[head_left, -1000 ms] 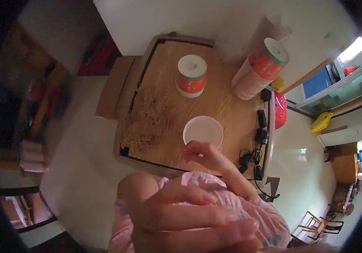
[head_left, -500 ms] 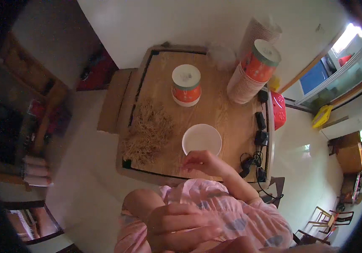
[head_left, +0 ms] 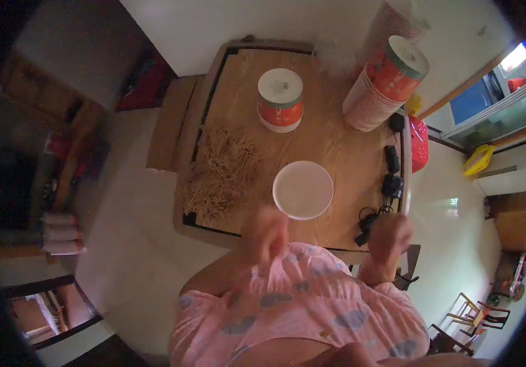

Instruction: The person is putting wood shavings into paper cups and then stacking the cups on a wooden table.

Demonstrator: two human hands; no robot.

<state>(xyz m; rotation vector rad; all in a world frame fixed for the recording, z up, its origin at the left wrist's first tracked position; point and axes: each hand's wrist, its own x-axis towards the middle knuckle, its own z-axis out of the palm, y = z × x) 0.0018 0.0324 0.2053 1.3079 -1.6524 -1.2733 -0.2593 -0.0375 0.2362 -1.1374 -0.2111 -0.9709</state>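
Note:
My left hand [head_left: 268, 235] is at the table's near edge, just below the white paper bucket [head_left: 303, 189] and apart from it. Motion smears its fingers. Off to the right, my right hand [head_left: 390, 237] is raised near the table's right front corner, close to the black cables, and is blurred too. Whether either holds anything does not show. The bucket stands upright with its mouth facing up; its inside looks plain white. A loose heap of thin tan dried strands [head_left: 223, 171] lies on the left part of the wooden table [head_left: 330, 153].
An upturned red-and-green paper bucket [head_left: 280, 101] stands farther back. Behind on the right rises a tall stack of nested buckets [head_left: 379, 92]. Black power adapters [head_left: 392, 183] line the right edge, beside a red plastic thing [head_left: 419, 144]. Flattened cardboard [head_left: 174, 122] sits at the left.
My left hand has risen from my lap to the table's near edge. My right hand has swung right, away from the white bucket. The whole view has shifted slightly.

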